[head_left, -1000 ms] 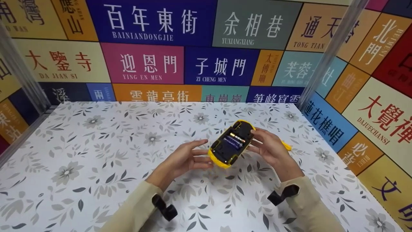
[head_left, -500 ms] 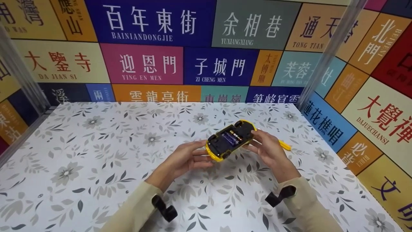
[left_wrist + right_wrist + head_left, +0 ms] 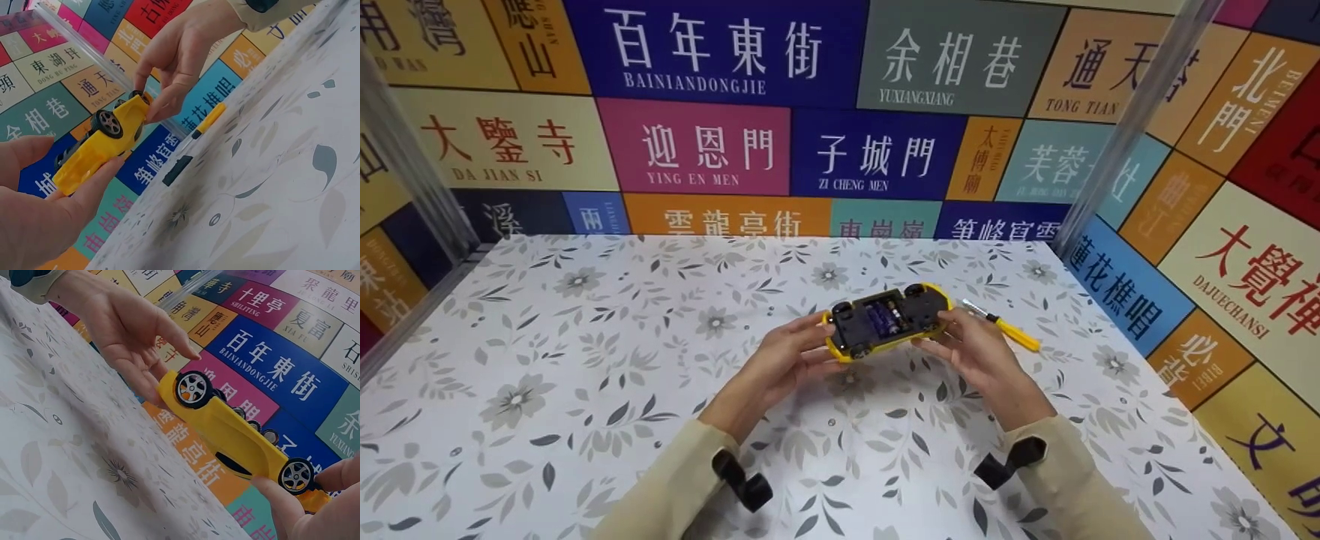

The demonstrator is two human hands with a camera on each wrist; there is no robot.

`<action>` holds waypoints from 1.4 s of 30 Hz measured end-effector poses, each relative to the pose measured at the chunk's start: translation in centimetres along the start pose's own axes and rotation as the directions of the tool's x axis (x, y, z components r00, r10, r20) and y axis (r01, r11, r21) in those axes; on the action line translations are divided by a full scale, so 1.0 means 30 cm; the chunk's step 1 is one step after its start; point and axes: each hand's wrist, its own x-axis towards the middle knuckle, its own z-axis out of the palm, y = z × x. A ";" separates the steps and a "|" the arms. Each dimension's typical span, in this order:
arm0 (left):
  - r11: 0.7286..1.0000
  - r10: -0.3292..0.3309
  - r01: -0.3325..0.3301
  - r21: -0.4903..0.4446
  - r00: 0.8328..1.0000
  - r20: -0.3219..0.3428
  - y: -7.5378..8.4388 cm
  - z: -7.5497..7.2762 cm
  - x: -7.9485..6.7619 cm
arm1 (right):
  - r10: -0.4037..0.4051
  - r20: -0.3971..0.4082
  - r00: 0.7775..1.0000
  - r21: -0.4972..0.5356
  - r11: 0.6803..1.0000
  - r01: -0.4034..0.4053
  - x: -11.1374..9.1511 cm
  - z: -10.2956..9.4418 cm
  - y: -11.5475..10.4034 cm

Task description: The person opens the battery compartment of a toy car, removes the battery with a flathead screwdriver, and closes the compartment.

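A yellow toy car [image 3: 889, 321] is held upside down above the table, its black underside up. Batteries [image 3: 883, 318] show in an uncovered compartment in its middle. My right hand [image 3: 979, 360] pinches the car's right end between thumb and fingers. My left hand [image 3: 780, 367] is at the other end, with extended fingers touching the body from below; in the right wrist view its thumb stands a little apart from the wheel [image 3: 193, 389]. A screwdriver with a yellow handle [image 3: 1018, 335] lies behind my right hand. Next to it, in the left wrist view, lies a flat black piece [image 3: 177, 170].
A white cloth with grey flowers and leaves covers the table [image 3: 585, 337]. Panels of coloured signs [image 3: 712, 150] stand along its back and right sides. A clear corner post [image 3: 1125, 120] rises at the back right.
My right hand has turned the car so that it lies more crosswise, its left end swinging left and up to my left hand's fingers. More of the screwdriver shows.
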 end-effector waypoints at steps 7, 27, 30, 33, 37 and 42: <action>1.000 0.010 -0.010 0.001 0.996 -0.084 -0.005 -0.013 0.010 | 0.035 0.014 0.999 -0.053 0.998 -0.034 0.001 0.013 0.005; 0.997 -0.023 0.037 0.063 0.977 -0.212 -0.003 -0.041 0.027 | 0.036 0.225 0.974 -0.219 0.976 0.014 -0.005 0.008 0.040; 0.996 -0.036 0.054 0.077 0.977 -0.212 -0.007 -0.040 0.028 | 0.036 0.211 0.977 -0.239 0.971 0.016 -0.009 -0.003 0.046; 0.993 -0.052 0.074 0.097 0.976 -0.210 -0.016 -0.040 0.028 | 0.032 0.196 0.980 -0.269 0.963 0.023 -0.013 -0.016 0.055; 0.987 -0.070 0.096 0.126 0.977 -0.201 -0.028 -0.042 0.028 | 0.017 0.169 0.985 -0.321 0.946 0.039 -0.017 -0.030 0.069; 0.984 -0.069 0.098 0.147 0.978 -0.195 -0.040 -0.046 0.033 | 0.020 0.122 0.992 -0.380 0.925 0.028 -0.022 -0.040 0.083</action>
